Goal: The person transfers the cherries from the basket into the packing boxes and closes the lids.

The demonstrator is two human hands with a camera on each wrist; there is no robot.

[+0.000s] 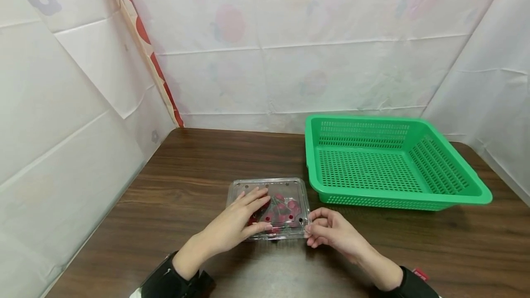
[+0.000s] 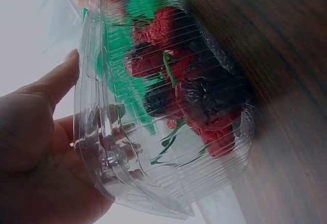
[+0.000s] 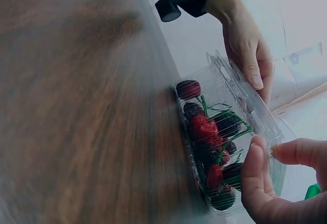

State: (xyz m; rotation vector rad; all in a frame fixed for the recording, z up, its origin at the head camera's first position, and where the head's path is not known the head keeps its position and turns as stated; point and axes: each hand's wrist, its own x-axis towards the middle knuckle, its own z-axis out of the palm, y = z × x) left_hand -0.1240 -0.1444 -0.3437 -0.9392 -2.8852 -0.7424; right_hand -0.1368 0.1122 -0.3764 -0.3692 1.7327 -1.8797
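A clear plastic clamshell box (image 1: 296,188) stands on the wooden table with its lid down. Dark red cherries (image 2: 209,98) with green stems show through its ribbed walls. My left hand (image 1: 232,222) rests on the lid with fingers extended, from the left side. At the front right corner, my right hand (image 1: 334,232) pinches the rim between thumb and fingers. The right wrist view shows that thumb and a fingertip meeting at the lid's edge, other fingers bent along the box side. Part of the lid is hidden under the left hand.
A green perforated plastic basket (image 1: 381,199) stands behind and to the right of the box, close to its corner. The wooden table (image 1: 182,174) ends at white patterned sheets (image 1: 248,86) on the back and sides.
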